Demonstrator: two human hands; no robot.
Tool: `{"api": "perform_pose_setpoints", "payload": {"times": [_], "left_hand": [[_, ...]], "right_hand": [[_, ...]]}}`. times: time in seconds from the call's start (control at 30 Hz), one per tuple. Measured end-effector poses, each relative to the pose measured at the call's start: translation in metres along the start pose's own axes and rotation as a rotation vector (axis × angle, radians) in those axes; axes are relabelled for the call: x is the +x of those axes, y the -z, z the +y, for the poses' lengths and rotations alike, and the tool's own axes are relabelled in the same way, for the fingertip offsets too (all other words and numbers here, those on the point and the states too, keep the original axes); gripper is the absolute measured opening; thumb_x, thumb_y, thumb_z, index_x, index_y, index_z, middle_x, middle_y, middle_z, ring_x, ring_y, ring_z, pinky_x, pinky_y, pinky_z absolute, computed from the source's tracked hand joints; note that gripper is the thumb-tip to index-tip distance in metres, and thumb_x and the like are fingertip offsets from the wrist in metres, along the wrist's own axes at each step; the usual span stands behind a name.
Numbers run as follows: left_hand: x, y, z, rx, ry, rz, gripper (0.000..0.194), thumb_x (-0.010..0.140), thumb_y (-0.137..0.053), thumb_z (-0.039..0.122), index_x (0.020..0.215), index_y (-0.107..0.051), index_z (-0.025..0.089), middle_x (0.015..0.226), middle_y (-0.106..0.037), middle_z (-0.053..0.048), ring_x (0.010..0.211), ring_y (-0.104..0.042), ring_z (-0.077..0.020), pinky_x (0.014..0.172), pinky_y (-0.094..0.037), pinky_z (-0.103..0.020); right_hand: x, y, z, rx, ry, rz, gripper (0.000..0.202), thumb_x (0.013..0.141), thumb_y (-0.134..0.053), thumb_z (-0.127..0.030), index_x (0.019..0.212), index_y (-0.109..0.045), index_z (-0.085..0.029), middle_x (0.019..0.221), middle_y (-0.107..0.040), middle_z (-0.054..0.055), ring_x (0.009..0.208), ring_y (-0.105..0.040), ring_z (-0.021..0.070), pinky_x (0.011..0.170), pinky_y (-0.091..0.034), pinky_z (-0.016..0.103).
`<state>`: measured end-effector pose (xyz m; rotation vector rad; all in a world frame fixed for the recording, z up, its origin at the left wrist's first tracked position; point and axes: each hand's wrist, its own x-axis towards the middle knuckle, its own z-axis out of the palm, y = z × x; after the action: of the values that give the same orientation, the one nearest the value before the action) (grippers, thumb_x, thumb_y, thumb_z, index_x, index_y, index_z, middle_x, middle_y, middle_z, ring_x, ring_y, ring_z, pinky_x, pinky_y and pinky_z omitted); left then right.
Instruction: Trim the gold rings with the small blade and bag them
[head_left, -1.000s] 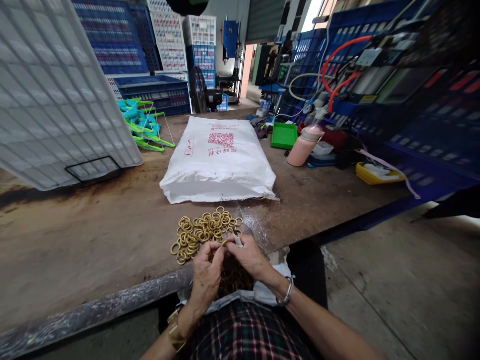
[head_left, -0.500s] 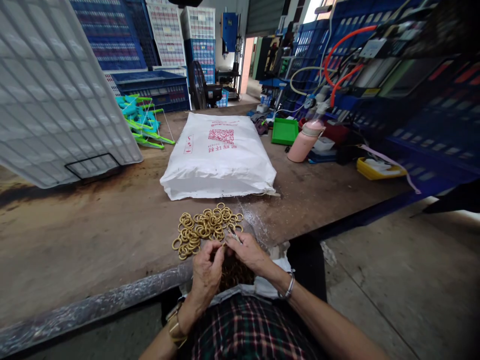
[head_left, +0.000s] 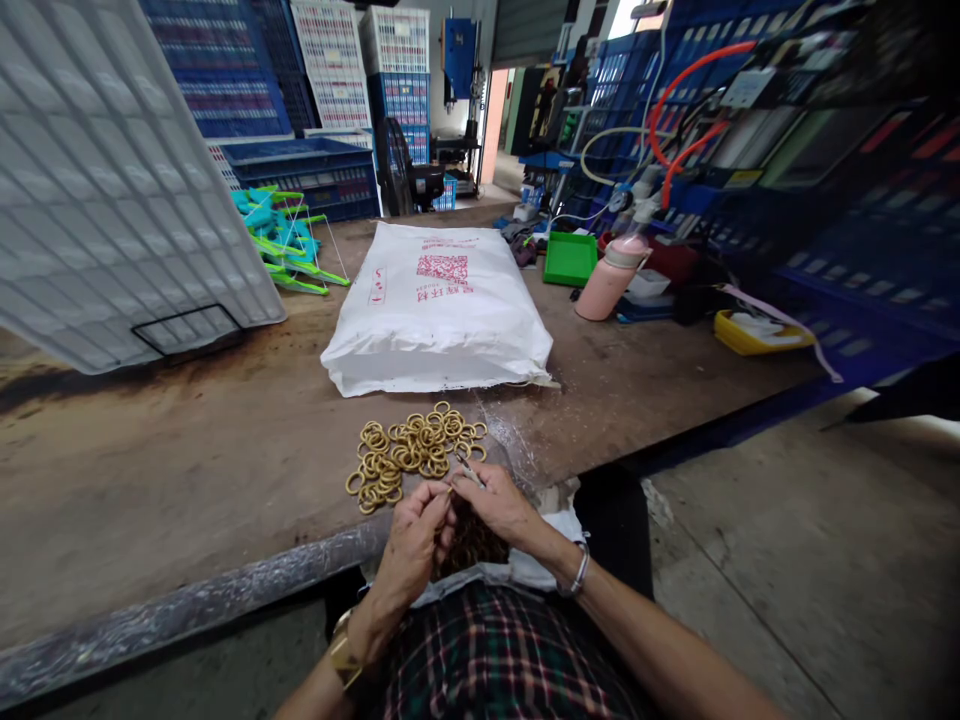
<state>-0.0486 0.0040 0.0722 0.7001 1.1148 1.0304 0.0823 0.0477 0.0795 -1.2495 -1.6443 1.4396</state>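
My left hand (head_left: pixel 412 540) is closed in a pinch on a small brass-coloured ring (head_left: pixel 450 490), mostly hidden by the fingertips. Opposite it, my right hand (head_left: pixel 504 512) grips a slim pointed metal tool (head_left: pixel 469 468) whose tip sticks out past the fingers; its exact kind is not clear. The fingertips of both hands meet at the ring. Just beyond them, a loose pile of gold-coloured rings (head_left: pixel 420 445) lies on the table. Below the hands, a white sack (head_left: pixel 525 570) on my lap holds many darker brown rings (head_left: pixel 472 545).
A full white sack (head_left: pixel 442 320) with red print lies on the table (head_left: pixel 187 450). At left leans a white crate (head_left: pixel 135 190), near green and turquoise plastic parts (head_left: pixel 289 240). Rightward are a green tray (head_left: pixel 570 260), a pink bottle (head_left: pixel 609 282) and a yellow dish (head_left: pixel 757 335).
My left hand has turned a little, and its curled lower fingers now show. The right hand keeps nearly the same place with the tool.
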Motion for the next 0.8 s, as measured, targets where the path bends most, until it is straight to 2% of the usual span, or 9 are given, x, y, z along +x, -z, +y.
{"api": "perform_pose_setpoints", "payload": {"times": [0.3, 0.4, 0.5, 0.6, 0.7, 0.8], "left_hand": [[-0.001, -0.002, 0.004, -0.150, 0.042, -0.024, 0.031, 0.070, -0.064, 0.043, 0.073, -0.050, 0.016, 0.056, -0.047, 0.007, 0.037, -0.036, -0.0020, 0.034, -0.022, -0.014], [-0.001, -0.003, 0.005, -0.158, 0.032, -0.016, 0.031, 0.070, -0.064, 0.044, 0.072, -0.050, 0.016, 0.055, -0.047, 0.007, 0.037, -0.036, -0.0020, 0.034, -0.023, -0.014], [-0.002, -0.003, 0.005, -0.154, 0.018, 0.015, 0.033, 0.069, -0.065, 0.045, 0.071, -0.048, 0.017, 0.056, -0.048, 0.007, 0.038, -0.037, -0.0024, 0.034, -0.023, -0.014], [-0.001, -0.002, 0.004, -0.119, -0.009, 0.034, 0.033, 0.070, -0.063, 0.046, 0.070, -0.048, 0.017, 0.056, -0.048, 0.007, 0.038, -0.037, -0.0026, 0.034, -0.024, -0.014], [0.000, -0.001, 0.001, -0.079, -0.042, 0.035, 0.032, 0.072, -0.061, 0.046, 0.071, -0.048, 0.017, 0.056, -0.048, 0.007, 0.039, -0.037, -0.0029, 0.035, -0.026, -0.014], [0.001, 0.000, -0.002, -0.041, -0.062, 0.042, 0.032, 0.073, -0.059, 0.047, 0.071, -0.048, 0.017, 0.055, -0.048, 0.007, 0.038, -0.037, -0.0031, 0.035, -0.026, -0.015]], "right_hand": [[0.003, -0.003, 0.006, 0.114, -0.081, -0.004, 0.020, 0.080, -0.044, -0.028, 0.071, -0.057, -0.015, 0.059, -0.049, -0.003, 0.053, -0.039, 0.0083, 0.051, -0.031, 0.020], [0.003, -0.003, 0.009, 0.084, -0.079, 0.040, 0.018, 0.079, -0.042, -0.025, 0.074, -0.058, -0.016, 0.061, -0.053, -0.003, 0.054, -0.042, 0.0086, 0.053, -0.033, 0.020], [0.000, -0.002, 0.011, -0.064, -0.003, 0.080, 0.019, 0.081, -0.041, -0.024, 0.070, -0.055, -0.017, 0.060, -0.052, -0.003, 0.056, -0.044, 0.0093, 0.055, -0.034, 0.020], [-0.006, -0.002, 0.011, -0.268, 0.138, 0.043, 0.019, 0.082, -0.039, -0.021, 0.068, -0.051, -0.018, 0.058, -0.047, -0.003, 0.053, -0.041, 0.0093, 0.054, -0.032, 0.020], [-0.009, -0.003, 0.013, -0.475, 0.263, 0.019, 0.013, 0.076, -0.041, -0.013, 0.067, -0.049, -0.018, 0.058, -0.046, -0.003, 0.052, -0.039, 0.0095, 0.053, -0.029, 0.021], [-0.009, -0.004, 0.017, -0.600, 0.322, 0.026, 0.012, 0.072, -0.042, -0.009, 0.067, -0.047, -0.019, 0.059, -0.048, -0.002, 0.053, -0.041, 0.0104, 0.053, -0.028, 0.021]]}}
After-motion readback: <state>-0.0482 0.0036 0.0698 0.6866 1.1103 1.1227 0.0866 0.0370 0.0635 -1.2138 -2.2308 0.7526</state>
